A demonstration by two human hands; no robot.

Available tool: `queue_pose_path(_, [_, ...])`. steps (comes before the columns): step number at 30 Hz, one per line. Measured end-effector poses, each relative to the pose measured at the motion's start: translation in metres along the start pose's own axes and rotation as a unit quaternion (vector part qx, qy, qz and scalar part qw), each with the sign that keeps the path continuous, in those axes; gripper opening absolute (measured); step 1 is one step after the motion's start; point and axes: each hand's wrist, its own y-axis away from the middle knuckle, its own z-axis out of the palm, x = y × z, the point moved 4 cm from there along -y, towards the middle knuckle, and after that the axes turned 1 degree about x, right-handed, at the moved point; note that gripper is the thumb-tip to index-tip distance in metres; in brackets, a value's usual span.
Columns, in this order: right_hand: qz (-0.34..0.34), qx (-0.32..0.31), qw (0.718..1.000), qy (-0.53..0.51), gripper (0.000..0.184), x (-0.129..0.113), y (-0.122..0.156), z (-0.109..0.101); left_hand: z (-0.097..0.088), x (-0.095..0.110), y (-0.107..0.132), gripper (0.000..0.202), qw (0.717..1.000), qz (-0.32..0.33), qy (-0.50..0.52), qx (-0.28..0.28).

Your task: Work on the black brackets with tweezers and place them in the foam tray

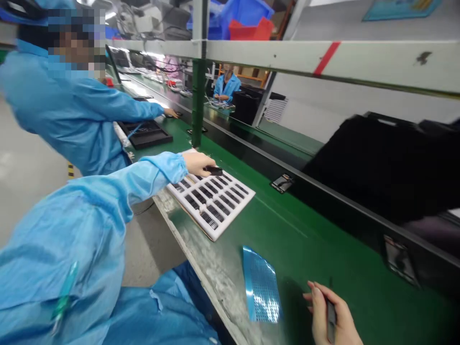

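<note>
My left hand [197, 163], in a light blue sleeve, reaches out over a white tray [215, 201] on the green bench. Its fingers pinch a small black part [214, 170] just above the tray's far rows. The tray's slots hold several small black parts. My right hand [330, 315] rests at the bottom edge of the view, fingers curled round a thin dark tool [331, 320]. A shiny blue sheet [260, 285] lies just to the left of that hand.
A black conveyor belt [323, 191] runs along the far side of the bench and carries small dark units [283, 183]. A co-worker in blue [72, 110] stands at the left, reaching over a black tray [145, 134]. A green post [197, 96] rises behind the white tray.
</note>
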Motion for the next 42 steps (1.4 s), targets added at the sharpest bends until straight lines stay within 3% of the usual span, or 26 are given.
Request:
queue_pose_path(3, [-0.029, 0.009, 1.0, -0.003, 0.038, -0.013, 0.004, 0.0, 0.01, 0.089, -0.027, 0.027, 0.994, 0.104, 0.02, 0.022])
queue_pose_path(7, [-0.012, 0.033, 0.999, -0.005, 0.028, -0.012, 0.006, -0.003, 0.047, 0.211, -0.056, 0.017, 0.971, 0.234, 0.04, 0.031])
queue_pose_path(9, [-0.009, 0.055, 0.998, 0.011, 0.025, -0.01, 0.008, -0.008, 0.065, 0.249, -0.064, 0.014, 0.959, 0.275, 0.064, 0.019])
queue_pose_path(11, [-0.022, 0.064, 0.997, 0.027, 0.022, -0.011, 0.01, -0.011, 0.081, 0.266, -0.07, 0.012, 0.952, 0.295, 0.086, 0.001])
queue_pose_path(16, [-0.063, 0.072, 0.995, 0.042, 0.016, -0.019, 0.016, -0.013, 0.102, 0.256, -0.075, 0.037, 0.944, 0.289, 0.142, -0.067])
queue_pose_path(20, [-0.066, 0.07, 0.995, 0.036, 0.012, -0.024, 0.018, -0.012, 0.102, 0.249, -0.072, 0.031, 0.943, 0.265, 0.17, -0.109])
queue_pose_path(26, [-0.071, 0.059, 0.995, 0.042, 0.01, -0.025, 0.018, -0.009, 0.101, 0.257, -0.06, 0.04, 0.924, 0.284, 0.22, -0.128])
queue_pose_path(32, [-0.116, -0.043, 0.99, 0.066, 0.02, -0.024, 0.017, 0.024, 0.1, 0.262, -0.057, 0.041, 0.923, 0.281, 0.22, -0.14])
queue_pose_path(35, [-0.115, -0.086, 0.987, 0.074, 0.01, -0.022, 0.016, 0.035, 0.092, 0.257, -0.056, 0.052, 0.912, 0.277, 0.244, -0.181])
queue_pose_path(39, [-0.11, -0.101, 0.987, 0.062, 0.005, -0.019, 0.016, 0.032, 0.079, 0.235, -0.044, 0.058, 0.934, 0.192, 0.232, -0.193])
queue_pose_path(42, [-0.125, -0.113, 0.984, 0.052, 0.006, -0.019, 0.018, 0.025, 0.08, 0.227, -0.026, 0.059, 0.949, 0.156, 0.2, -0.19])
